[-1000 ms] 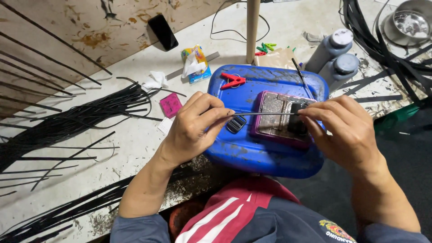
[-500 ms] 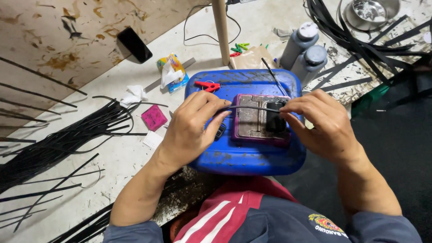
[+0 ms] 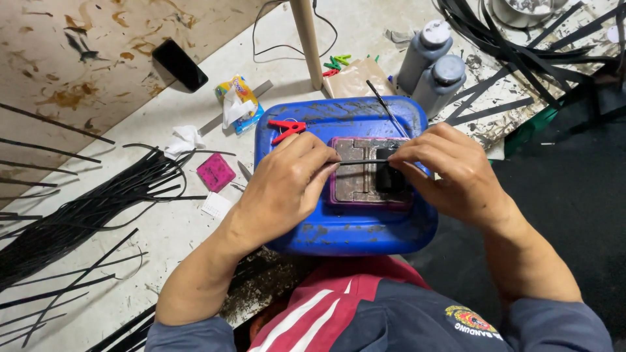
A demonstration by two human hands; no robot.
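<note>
Across the paint-spattered pale floor [image 3: 365, 39] lie bundles of long black strips [image 3: 72, 221] on the left and more of them at the upper right. At the centre sits a blue plastic jerrycan [image 3: 345, 228] on its side, serving as a work surface in front of the person's knees. On its flat top rests a purple-rimmed rectangular metal block [image 3: 362, 179]. The left hand [image 3: 287, 186] is closed, pinching one end of a thin black strip [image 3: 360, 161] that stretches level across the block. The right hand [image 3: 453, 173] is closed too, pinching the strip's other end beside a small black piece [image 3: 390, 179] on the block. Two grey bottles [image 3: 433, 62] stand beyond the jerrycan. A black phone [image 3: 180, 64] lies at the upper left. A red clothespin [image 3: 287, 128] lies on the jerrycan, just beside the left hand.
</note>
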